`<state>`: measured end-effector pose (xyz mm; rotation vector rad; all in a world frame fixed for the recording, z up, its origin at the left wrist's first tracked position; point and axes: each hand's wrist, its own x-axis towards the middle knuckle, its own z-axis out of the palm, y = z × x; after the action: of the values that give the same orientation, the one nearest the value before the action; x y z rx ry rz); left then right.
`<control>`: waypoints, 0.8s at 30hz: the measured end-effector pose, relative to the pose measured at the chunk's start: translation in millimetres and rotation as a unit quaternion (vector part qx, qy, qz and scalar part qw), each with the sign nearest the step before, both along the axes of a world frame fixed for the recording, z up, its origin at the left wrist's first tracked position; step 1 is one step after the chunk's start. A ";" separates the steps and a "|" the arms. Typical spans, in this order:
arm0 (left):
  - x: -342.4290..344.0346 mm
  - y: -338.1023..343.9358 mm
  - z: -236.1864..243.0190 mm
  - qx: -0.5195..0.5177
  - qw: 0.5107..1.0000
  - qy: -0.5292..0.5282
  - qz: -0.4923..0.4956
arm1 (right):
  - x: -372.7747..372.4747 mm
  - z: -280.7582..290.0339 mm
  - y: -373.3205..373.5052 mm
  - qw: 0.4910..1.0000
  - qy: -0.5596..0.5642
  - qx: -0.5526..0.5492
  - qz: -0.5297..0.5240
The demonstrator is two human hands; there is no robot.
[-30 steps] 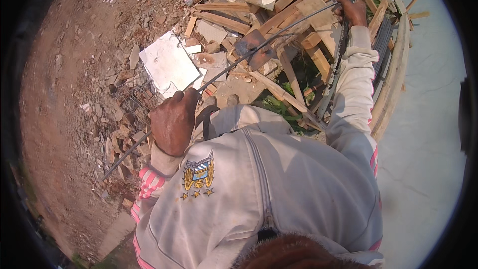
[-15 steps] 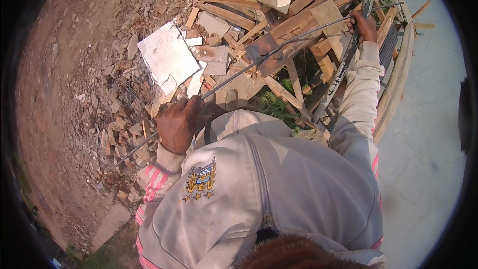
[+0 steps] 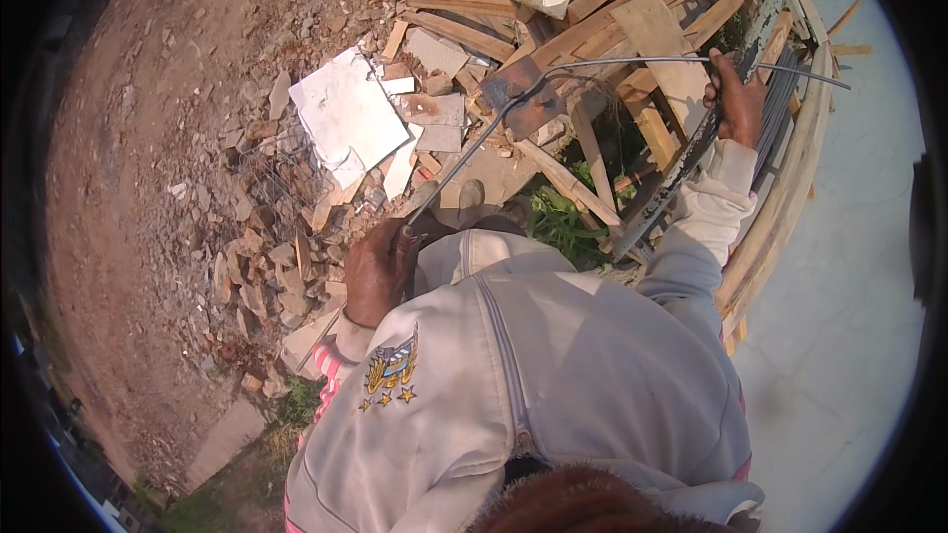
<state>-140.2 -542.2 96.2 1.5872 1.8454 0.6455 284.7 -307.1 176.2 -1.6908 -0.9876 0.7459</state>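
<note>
Head view, looking straight down the person's front: a pale grey zipped jacket point(image 3: 553, 385) with a small badge on its left chest fills the near part of the picture and hides the legs and the ground under them, and a dark tuft at the very bottom edge is cut off. Just past the jacket's left sleeve, the left hand point(image 3: 378, 271) is clenched around the near end of a thin bent metal rod point(image 3: 553, 79); the fist covers the rod's tip. From there the rod runs up and to the right, bends above a rusty square plate point(image 3: 521, 99), and goes on rightward to the right hand point(image 3: 739, 99), which is closed around it far out at arm's length; the rod's free end pokes past that hand. The right hand also lies against a long weathered bar point(image 3: 691, 158) that slants from near centre to the far right, though whether it grips that too is hard to say. Under the rod lies a heap of wooden planks point(image 3: 642, 10) and broken boards, with a green weed point(image 3: 558, 222) showing between them. To the left a white broken slab point(image 3: 346, 118) rests on rubble, then bare reddish dirt point(image 3: 148, 138). To the right a pale concrete surface point(image 3: 849, 286) curves away
</note>
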 end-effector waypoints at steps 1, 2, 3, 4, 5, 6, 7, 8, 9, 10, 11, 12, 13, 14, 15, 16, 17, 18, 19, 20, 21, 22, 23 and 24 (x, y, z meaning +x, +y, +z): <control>0.3 -7.1 -3.0 -0.025 0.999 -0.033 0.010 | 1.0 -8.8 -10.4 1.000 0.001 -0.019 -0.015; 0.2 -13.5 -6.5 -0.050 0.996 -0.066 0.020 | 2.2 -17.5 -20.7 0.999 0.002 -0.038 -0.031; -0.2 -18.4 -11.2 -0.041 0.995 -0.093 0.018 | 3.4 -24.1 -30.7 0.997 0.001 -0.055 -0.048; -1.1 -21.7 -17.0 -0.032 0.992 -0.120 0.015 | 7.6 -31.4 -39.6 0.996 -0.010 -0.069 -0.052; -2.6 -24.3 -22.8 -0.024 0.989 -0.147 0.012 | 10.6 -38.9 -46.8 0.995 -0.014 -0.083 -0.060; -3.1 -26.3 -30.6 -0.010 0.988 -0.152 0.007 | 13.8 -44.3 -56.1 0.993 -0.022 -0.096 -0.070; -2.6 -25.0 -35.2 0.006 0.988 -0.156 0.002 | 18.5 -48.4 -63.9 0.991 -0.028 -0.108 -0.078; -2.3 -23.1 -37.4 0.022 0.987 -0.159 -0.003 | 29.0 -56.0 -70.5 0.988 -0.041 -0.126 -0.075; -2.5 -19.2 -38.1 0.003 0.989 -0.145 -0.012 | 27.9 -58.5 -80.2 0.988 -0.056 -0.124 -0.069; -1.4 -15.1 -38.1 -0.014 0.991 -0.129 -0.019 | 25.6 -58.9 -91.3 0.988 -0.070 -0.121 -0.061; -2.3 -11.2 -37.9 -0.031 0.993 -0.113 -0.027 | 23.7 -56.0 -103.0 0.988 -0.084 -0.118 -0.054; -4.9 -9.6 -38.4 -0.021 0.994 -0.100 -0.031 | 8.9 -54.2 -115.7 0.991 -0.031 -0.116 -0.054; -7.3 -5.6 -38.4 -0.012 0.995 -0.093 -0.040 | 2.9 -52.5 -132.2 0.991 -0.026 -0.125 -0.045; -9.8 -1.6 -38.3 -0.003 0.995 -0.086 -0.050 | -1.0 -56.8 -149.6 0.990 -0.020 -0.134 -0.036; -10.9 3.8 -41.0 0.009 0.995 -0.082 -0.059 | -5.3 -61.6 -166.0 0.990 -0.018 -0.140 -0.027; -14.1 5.8 -43.8 0.058 0.994 -0.036 -0.089 | -13.1 -68.5 -184.0 0.993 -0.030 -0.116 -0.007; -15.5 7.8 -43.8 0.056 0.993 -0.030 -0.102 | -22.9 -75.1 -203.6 0.995 -0.043 -0.094 0.013; -18.0 8.1 -43.0 0.051 0.992 -0.024 -0.112 | -35.4 -79.6 -222.8 0.996 -0.027 -0.083 0.034; -20.0 9.1 -42.6 0.047 0.991 -0.017 -0.122 | -48.3 -82.9 -241.6 0.996 -0.010 -0.071 0.054; -23.3 11.3 -46.8 0.070 0.986 -0.014 -0.148 | -58.7 -88.0 -258.3 0.996 0.005 -0.058 0.071; -25.0 12.1 -47.3 0.062 0.985 -0.007 -0.158 | -67.1 -95.8 -273.3 0.994 -0.006 -0.070 0.084; -25.9 14.6 -42.4 0.054 0.984 -0.001 -0.170 | -74.6 -100.6 -286.6 0.992 -0.018 -0.082 0.096; -25.9 14.3 -40.3 0.046 0.982 0.005 -0.181 | -81.8 -106.6 -299.4 0.989 -0.030 -0.095 0.108; -24.9 12.9 -40.7 0.068 0.980 0.028 -0.186 | -89.5 -114.8 -308.1 0.991 -0.033 -0.073 0.110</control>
<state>-165.1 -529.3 55.5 1.9921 1.5086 0.5689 195.3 -615.2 61.4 -1.7581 -1.2044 0.9313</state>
